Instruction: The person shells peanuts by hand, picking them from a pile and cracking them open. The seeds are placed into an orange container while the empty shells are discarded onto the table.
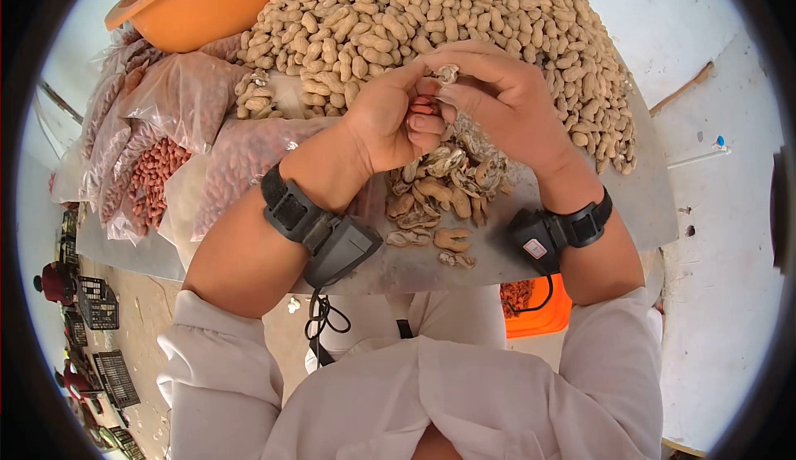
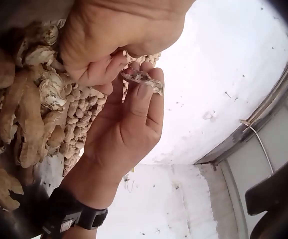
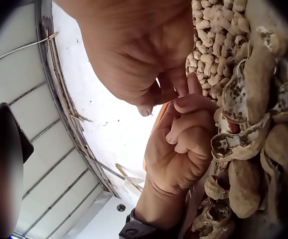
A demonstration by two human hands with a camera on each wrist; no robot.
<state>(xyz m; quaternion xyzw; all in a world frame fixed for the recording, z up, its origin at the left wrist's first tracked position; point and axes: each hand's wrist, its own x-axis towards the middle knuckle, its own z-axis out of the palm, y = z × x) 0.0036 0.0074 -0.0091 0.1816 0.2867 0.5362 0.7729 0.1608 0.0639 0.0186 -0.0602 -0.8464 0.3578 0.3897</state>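
In the head view my left hand [image 1: 383,120] has its fingers curled round red peanut kernels [image 1: 423,105], a few of which show at the palm. My right hand [image 1: 518,112] meets it at the fingertips and pinches an opened peanut shell [image 1: 448,73] between thumb and forefinger. The left wrist view shows that shell [image 2: 143,78] close up, its pale inside turned outward. Both hands are over a heap of broken shells [image 1: 448,170] near the table's front edge. The left hand's curled fingers hide the kernels in the right wrist view.
A large pile of unshelled peanuts [image 1: 414,16] covers the back of the table [image 1: 655,186]. Plastic bags of red kernels [image 1: 157,178] lie at the left, below an orange basin [image 1: 199,4]. Under the front edge stands an orange container [image 1: 543,315]. Black crates [image 1: 99,302] are on the floor.
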